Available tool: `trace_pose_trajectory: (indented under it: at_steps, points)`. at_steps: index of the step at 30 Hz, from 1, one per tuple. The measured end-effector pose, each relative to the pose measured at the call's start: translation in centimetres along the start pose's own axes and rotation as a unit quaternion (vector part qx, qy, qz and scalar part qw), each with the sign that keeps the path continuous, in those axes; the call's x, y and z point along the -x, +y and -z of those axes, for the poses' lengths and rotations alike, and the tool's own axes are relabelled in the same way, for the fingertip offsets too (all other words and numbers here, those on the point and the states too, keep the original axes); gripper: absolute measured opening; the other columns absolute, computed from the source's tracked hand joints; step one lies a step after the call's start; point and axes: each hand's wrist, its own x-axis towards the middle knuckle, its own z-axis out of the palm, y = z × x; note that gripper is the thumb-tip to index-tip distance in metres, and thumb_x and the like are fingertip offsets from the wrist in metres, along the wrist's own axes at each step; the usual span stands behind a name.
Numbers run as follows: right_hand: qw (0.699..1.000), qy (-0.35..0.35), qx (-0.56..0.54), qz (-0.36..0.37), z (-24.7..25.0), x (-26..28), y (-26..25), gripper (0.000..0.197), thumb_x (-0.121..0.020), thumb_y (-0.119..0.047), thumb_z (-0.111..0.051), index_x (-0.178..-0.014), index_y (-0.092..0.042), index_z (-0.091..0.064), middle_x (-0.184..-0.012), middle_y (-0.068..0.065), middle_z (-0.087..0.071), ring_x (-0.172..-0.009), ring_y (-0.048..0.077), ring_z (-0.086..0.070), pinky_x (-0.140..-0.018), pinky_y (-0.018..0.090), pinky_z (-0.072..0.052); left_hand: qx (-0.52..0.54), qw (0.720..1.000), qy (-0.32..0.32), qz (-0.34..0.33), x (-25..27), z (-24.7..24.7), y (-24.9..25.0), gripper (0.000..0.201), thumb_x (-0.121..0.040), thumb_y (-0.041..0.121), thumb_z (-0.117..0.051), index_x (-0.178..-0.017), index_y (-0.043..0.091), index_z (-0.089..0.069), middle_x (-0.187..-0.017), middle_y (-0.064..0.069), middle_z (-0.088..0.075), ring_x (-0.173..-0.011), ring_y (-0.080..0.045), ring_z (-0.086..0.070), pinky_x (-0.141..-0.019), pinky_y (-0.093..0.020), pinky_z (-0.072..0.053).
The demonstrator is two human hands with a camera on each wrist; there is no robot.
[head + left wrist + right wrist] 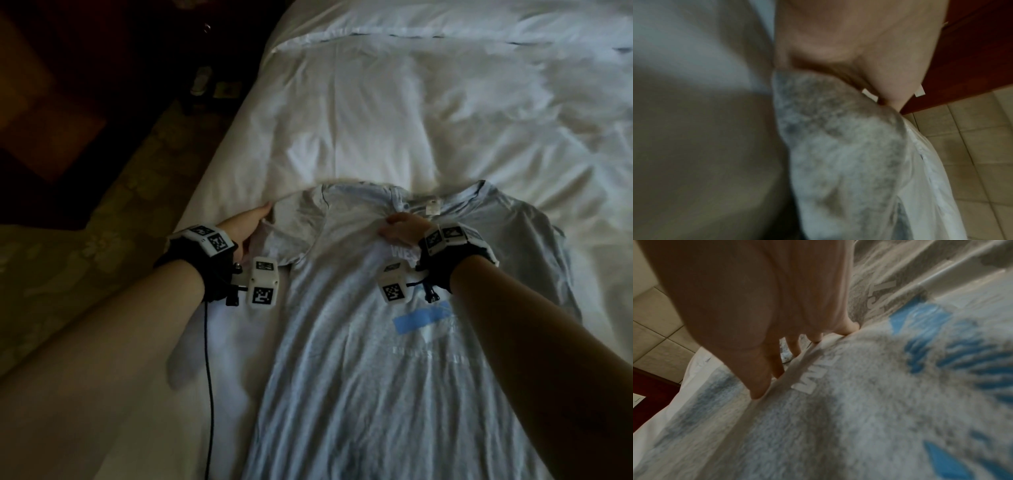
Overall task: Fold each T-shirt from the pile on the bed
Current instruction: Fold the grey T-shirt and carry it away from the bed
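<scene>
Fingers [760,386] press T-shirt [859,418] print, seemingly flat, wrist-only.

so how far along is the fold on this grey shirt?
Done: T-shirt lies spread print-up on the bed. In hand: the left hand holds the left sleeve; the right hand presses the chest below the collar. Left: no fold is visible yet, so every fold. No pile shows.

We see a bed [411,120] covered by a wrinkled white sheet, with a pillow [445,24] along its far edge. One grey T-shirt [359,359] lies flat, print upward, directly on the sheet, collar toward the pillow.
</scene>
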Motion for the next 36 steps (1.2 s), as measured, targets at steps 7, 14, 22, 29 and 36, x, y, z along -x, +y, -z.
trace_pose_trajectory:
  at_steps: [7,14,22,29,36]
  points:
    - [1.0,0.006,0.006,-0.018,-0.4,0.3,-0.7,0.05,-0.089,-0.04,-0.058,-0.135,-0.023,-0.049,-0.146,0.013,-0.035,-0.132,0.031,-0.038,-0.106,0.028,-0.031,0.046,0.966,0.176,-0.183,-1.2,0.5,-1.3,0.042,-0.096,0.041,-0.05,-0.123,0.011,-0.062,-0.119,-0.013,-0.065,-0.111,-0.03,-0.061,-0.099,-0.043,-0.047]
    - [1.0,0.007,0.001,-0.012,-0.3,0.9,-0.9,0.051,-0.09,-0.036,-0.057,-0.137,-0.019,-0.046,-0.149,0.015,-0.03,-0.139,0.032,-0.028,-0.109,0.028,-0.027,-0.067,0.927,0.323,-0.179,-1.7,-0.2,-2.7,0.037,-0.1,0.02,-0.04,-0.129,0.002,-0.054,-0.129,-0.021,-0.055,-0.114,-0.036,-0.052,-0.091,-0.035,-0.041]
    - [0.996,-0.017,-0.086,0.002,1.7,3.4,-0.5,0.047,-0.095,-0.028,-0.053,-0.138,-0.011,-0.047,-0.144,0.012,-0.042,-0.131,0.029,-0.042,-0.103,0.028,-0.034,-0.145,0.915,0.343,-0.159,-0.1,0.5,-3.2,0.036,-0.096,0.021,-0.045,-0.126,0.0,-0.046,-0.123,-0.024,-0.056,-0.106,-0.04,-0.055,-0.084,-0.04,-0.044]
    - [0.966,0.009,-0.258,-0.031,5.9,6.4,4.1,0.044,-0.097,-0.023,-0.049,-0.135,-0.001,-0.046,-0.139,0.017,-0.048,-0.128,0.033,-0.046,-0.105,0.039,-0.039,-0.282,0.877,0.281,-0.269,3.4,-6.2,-0.5,0.058,-0.092,0.021,-0.056,-0.143,0.007,-0.032,-0.148,-0.018,-0.027,-0.133,-0.034,-0.032,-0.109,-0.042,-0.03]
    - [0.911,0.173,-0.362,-0.099,10.2,8.5,12.1,0.013,-0.092,-0.017,-0.057,-0.091,-0.007,-0.066,-0.042,-0.008,-0.058,-0.048,0.01,-0.061,-0.055,0.026,-0.05,-0.373,0.864,0.139,-0.307,4.5,-18.4,-1.0,0.063,-0.094,0.03,-0.055,-0.146,0.007,-0.029,-0.152,-0.018,-0.026,-0.141,-0.032,-0.025,-0.113,-0.048,-0.022]
